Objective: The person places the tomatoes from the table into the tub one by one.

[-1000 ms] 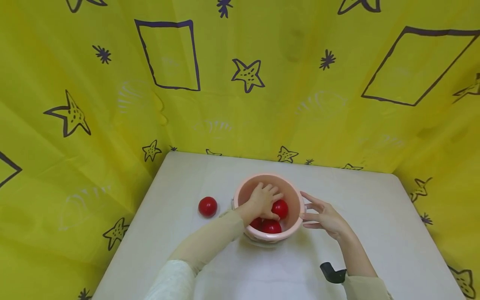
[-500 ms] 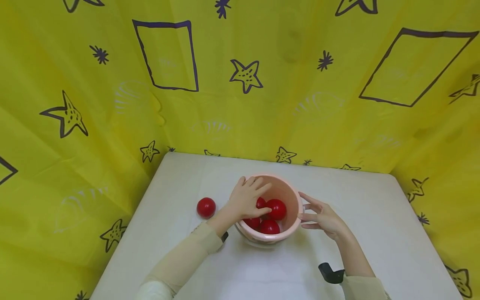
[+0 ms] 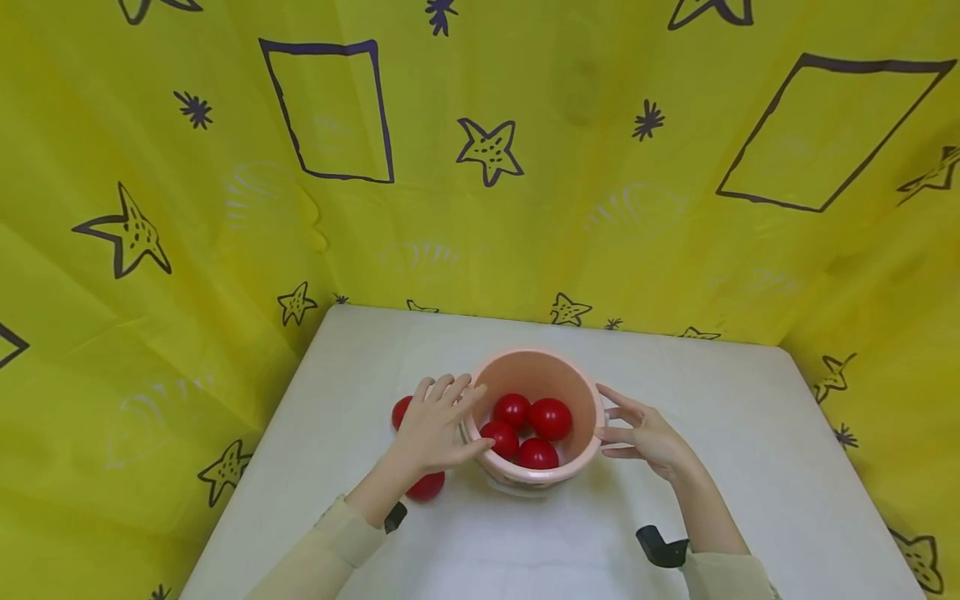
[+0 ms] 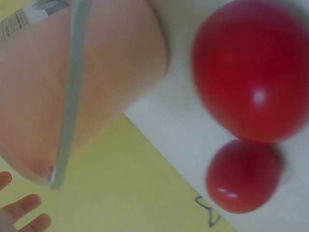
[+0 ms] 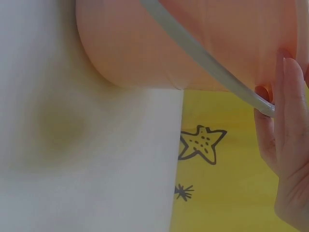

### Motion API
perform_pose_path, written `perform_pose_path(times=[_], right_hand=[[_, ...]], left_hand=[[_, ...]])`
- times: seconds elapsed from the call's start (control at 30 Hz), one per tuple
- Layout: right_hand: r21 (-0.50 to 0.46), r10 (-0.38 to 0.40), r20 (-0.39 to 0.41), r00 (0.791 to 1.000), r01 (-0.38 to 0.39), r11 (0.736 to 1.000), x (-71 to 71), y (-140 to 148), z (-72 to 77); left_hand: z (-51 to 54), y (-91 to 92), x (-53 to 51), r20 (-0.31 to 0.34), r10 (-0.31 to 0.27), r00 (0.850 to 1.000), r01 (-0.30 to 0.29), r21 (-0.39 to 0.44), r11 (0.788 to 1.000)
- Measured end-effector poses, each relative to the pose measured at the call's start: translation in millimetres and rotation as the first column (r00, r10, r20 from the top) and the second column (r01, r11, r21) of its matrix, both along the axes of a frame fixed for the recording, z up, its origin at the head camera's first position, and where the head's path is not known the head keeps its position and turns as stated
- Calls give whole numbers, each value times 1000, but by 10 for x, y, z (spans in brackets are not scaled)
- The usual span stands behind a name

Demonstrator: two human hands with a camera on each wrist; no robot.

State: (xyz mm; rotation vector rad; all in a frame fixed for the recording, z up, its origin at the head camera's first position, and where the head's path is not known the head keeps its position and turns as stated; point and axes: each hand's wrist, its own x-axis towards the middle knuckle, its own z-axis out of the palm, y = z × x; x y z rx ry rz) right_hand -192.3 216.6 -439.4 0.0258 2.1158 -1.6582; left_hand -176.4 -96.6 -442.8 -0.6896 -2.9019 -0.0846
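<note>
A pink bucket (image 3: 583, 400) stands on the table with several red balls (image 3: 551, 418) inside. My left hand (image 3: 433, 429), fingers spread and holding nothing, hovers at the bucket's left rim. Below and behind it two red balls lie on the table, one (image 3: 426, 487) nearer the front, one (image 3: 401, 412) partly hidden by the hand; the left wrist view shows both, a large one (image 4: 253, 72) and a small one (image 4: 243, 176). My right hand (image 3: 651, 433) touches the bucket's right side with extended fingers; in the right wrist view these fingers (image 5: 294, 106) lie by the grey handle (image 5: 203, 58).
The white table (image 3: 750, 433) is enclosed at the back and sides by a yellow curtain (image 3: 555, 242) with drawn stars and frames. A dark strap piece (image 3: 662, 547) sticks out at the right wrist, and another (image 3: 395, 517) at the left.
My left hand has come out of the bucket and moved left and toward the front, uncovering the balls inside. Another ball on the table now shows below it. The right hand stays at the bucket.
</note>
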Motion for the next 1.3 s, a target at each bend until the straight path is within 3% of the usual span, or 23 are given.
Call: perform_pose_path(times=[0.17,0.3,0.5,0.8,1.03,1.3], right_hand=[[5,-4,5,1000,4,1000,2,8,6],[11,-9,8,1000,9,1000,2,14,9],[2,-2,10,1000,2,1000,1,0,11],[1,-7,16,1000,7,1000,-7,-19,12],[7,-8,13,1000,8,1000,0,-21,15],[7,-13,12,1000,12,1000,1,-10,19]], left_hand=[[-76,-167,124,-55,49,997,-47,36,998],[-226,-291,193,-89,60,994,-54,76,996],[-543,-451,342,-18,103,995,-99,147,984],[-932,-658,534,23,140,990,-142,85,986],[-1068,-752,591,34,154,988,-155,51,987],[-1129,-732,548,88,189,978,-193,33,981]])
